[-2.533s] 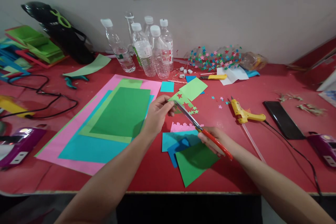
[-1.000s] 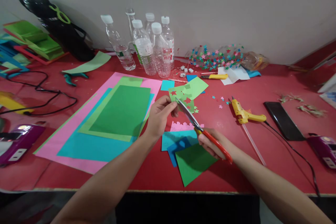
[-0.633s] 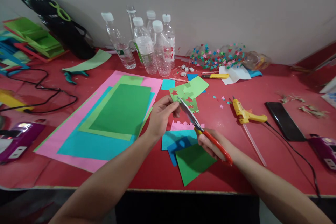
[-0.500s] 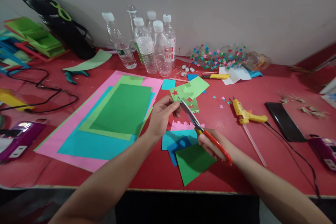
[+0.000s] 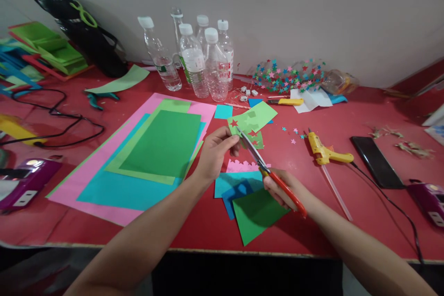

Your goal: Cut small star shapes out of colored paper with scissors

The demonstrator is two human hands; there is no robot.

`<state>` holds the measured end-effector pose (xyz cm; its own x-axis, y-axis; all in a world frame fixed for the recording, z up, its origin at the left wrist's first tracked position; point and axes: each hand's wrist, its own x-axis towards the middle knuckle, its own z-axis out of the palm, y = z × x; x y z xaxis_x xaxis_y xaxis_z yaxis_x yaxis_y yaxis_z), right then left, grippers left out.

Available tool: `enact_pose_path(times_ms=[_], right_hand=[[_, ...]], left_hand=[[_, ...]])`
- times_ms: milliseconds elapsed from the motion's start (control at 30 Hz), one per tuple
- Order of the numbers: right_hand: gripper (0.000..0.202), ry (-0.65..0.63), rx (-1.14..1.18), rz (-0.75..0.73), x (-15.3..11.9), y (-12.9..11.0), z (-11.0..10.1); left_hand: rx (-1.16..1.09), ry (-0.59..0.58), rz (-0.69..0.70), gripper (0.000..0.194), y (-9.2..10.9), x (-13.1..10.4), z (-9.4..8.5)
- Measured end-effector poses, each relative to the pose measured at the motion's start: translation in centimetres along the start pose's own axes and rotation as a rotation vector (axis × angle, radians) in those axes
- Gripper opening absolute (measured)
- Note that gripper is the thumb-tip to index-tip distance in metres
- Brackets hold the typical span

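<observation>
My left hand (image 5: 218, 150) pinches the lower left edge of a light green paper (image 5: 260, 118) that has star-shaped holes cut through it. Around the handles of red-handled scissors (image 5: 282, 189) my right hand (image 5: 284, 185) is closed. The scissor blades point up and left, and their tips reach the paper close to my left fingertips. Below the hands lie a pink paper strip (image 5: 243, 165) with a notched edge, a cyan sheet (image 5: 225, 182), a blue piece (image 5: 229, 201) and a dark green sheet (image 5: 256, 217).
Stacked coloured sheets (image 5: 159, 143) lie to the left. Several plastic bottles (image 5: 194, 64) stand at the back beside a star-filled bottle (image 5: 287, 76). On the right are a yellow glue gun (image 5: 322, 150), a phone (image 5: 377, 162), small paper stars (image 5: 294, 134) and a yellow cutter (image 5: 290, 101).
The scissor blades look closer together than before. The light green paper has shifted slightly, while both hands stay in nearly the same place.
</observation>
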<state>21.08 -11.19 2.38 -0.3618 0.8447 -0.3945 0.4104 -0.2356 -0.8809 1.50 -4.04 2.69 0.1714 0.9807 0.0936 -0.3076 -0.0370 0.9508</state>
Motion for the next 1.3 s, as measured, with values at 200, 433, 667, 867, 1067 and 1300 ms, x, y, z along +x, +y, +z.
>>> enact_pose_path(times_ms=[200,433,667,867,1067,1300], right_hand=[[0.044,0.027,-0.011,-0.028,-0.1,-0.4,0.0],[0.041,0.046,0.007,0.008,-0.2,-0.7,-0.1],[0.037,0.063,-0.036,0.130,0.0,-1.3,-0.5],[0.038,0.054,-0.015,0.054,0.1,-1.0,-0.3],[0.042,0.058,-0.020,0.021,0.2,-0.6,-0.4],[0.044,0.033,-0.109,-0.018,0.1,-0.4,-0.8]], left_hand=[[0.003,0.002,-0.019,0.014,0.1,0.0,0.0],[0.008,0.000,-0.014,0.014,0.1,0.0,-0.1],[-0.047,0.135,0.012,0.012,0.6,0.7,-0.5],[-0.030,0.086,-0.006,0.016,0.5,0.7,-0.4],[-0.053,0.119,0.020,0.011,0.5,0.6,-0.2],[0.028,0.123,0.071,0.012,0.5,0.8,-0.5]])
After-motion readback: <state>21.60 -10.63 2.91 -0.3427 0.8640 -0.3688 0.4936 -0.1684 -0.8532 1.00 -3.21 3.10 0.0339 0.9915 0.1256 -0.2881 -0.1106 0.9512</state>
